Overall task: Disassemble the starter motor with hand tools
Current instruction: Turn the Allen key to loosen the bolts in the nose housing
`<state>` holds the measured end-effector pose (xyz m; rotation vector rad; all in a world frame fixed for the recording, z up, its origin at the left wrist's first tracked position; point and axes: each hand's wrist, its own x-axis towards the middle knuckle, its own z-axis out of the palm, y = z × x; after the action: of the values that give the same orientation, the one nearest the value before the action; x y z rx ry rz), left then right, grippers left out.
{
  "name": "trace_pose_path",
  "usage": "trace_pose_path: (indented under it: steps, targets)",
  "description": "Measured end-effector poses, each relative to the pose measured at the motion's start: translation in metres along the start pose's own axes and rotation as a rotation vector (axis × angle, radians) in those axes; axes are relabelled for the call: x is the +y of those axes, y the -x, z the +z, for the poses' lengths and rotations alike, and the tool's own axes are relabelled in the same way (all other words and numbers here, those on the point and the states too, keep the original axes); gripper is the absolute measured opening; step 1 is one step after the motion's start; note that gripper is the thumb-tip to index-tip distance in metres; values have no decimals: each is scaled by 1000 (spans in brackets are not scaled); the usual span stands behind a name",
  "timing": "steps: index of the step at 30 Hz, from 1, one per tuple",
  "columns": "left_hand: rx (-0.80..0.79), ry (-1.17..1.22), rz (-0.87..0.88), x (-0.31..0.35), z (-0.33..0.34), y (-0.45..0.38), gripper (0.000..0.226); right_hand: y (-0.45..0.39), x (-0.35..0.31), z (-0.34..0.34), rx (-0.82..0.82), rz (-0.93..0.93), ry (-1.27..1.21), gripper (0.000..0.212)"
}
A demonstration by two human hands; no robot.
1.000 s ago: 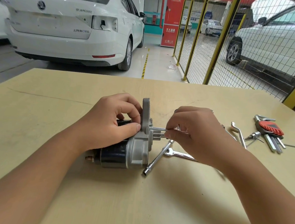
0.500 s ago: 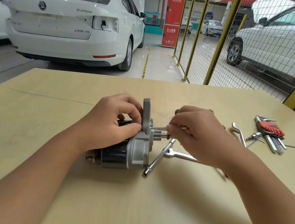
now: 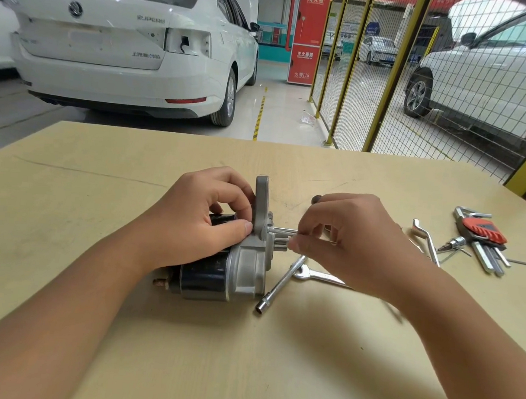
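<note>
The left hand (image 3: pixel 197 222) wraps its curled fingers over the starter motor (image 3: pixel 228 259), thumb pressed to the grey flange, pinning it to the wooden table (image 3: pixel 99 186). The right hand (image 3: pixel 346 240) pinches a thin steel driver shaft (image 3: pixel 279 231) whose tip meets the flange just beside the left thumb.

Likely trouble: the narrow tip may slip off the fastener and round it, or the motor may roll if the left hand's hold slackens.

Under the right hand lie a socket wrench (image 3: pixel 275 290) and an open-end spanner (image 3: pixel 315 274); further right, a red-handled hex key set (image 3: pixel 482 235).

Beyond the table, the white car (image 3: pixel 125 47) wears "SUPERB", and the red cabinet (image 3: pixel 307 36) reads "消火栓" and "119".
</note>
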<state>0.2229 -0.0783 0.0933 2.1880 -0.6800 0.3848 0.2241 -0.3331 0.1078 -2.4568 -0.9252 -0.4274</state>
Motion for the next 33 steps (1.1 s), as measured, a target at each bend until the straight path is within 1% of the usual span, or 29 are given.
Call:
trace_pose_path:
  steps: [3, 7, 15, 24, 28, 31, 33]
  targets:
    - [0, 0, -4, 0, 0, 0, 3, 0, -1, -2, -47, -2, 31, 18]
    - [0, -5, -5, -1, 1, 0, 4, 0, 2, -4, -92, 39, 65, 16]
    - [3, -7, -5, -2, 0, 0, 4, -1, -1, -2, -20, 55, 54, 8]
    - [0, 0, -5, -1, 0, 0, 4, 0, 1, 0, -6, 56, 9, 16]
    - [2, 0, -5, 0, 0, 0, 4, 0, -1, 1, -3, 33, -17, 15]
    - [2, -2, -6, 0, 0, 0, 4, 1, -2, 2, -3, 48, -27, 22]
    - [6, -2, -4, 0, 1, 0, 4, 1, -1, 1, -7, 55, -28, 20]
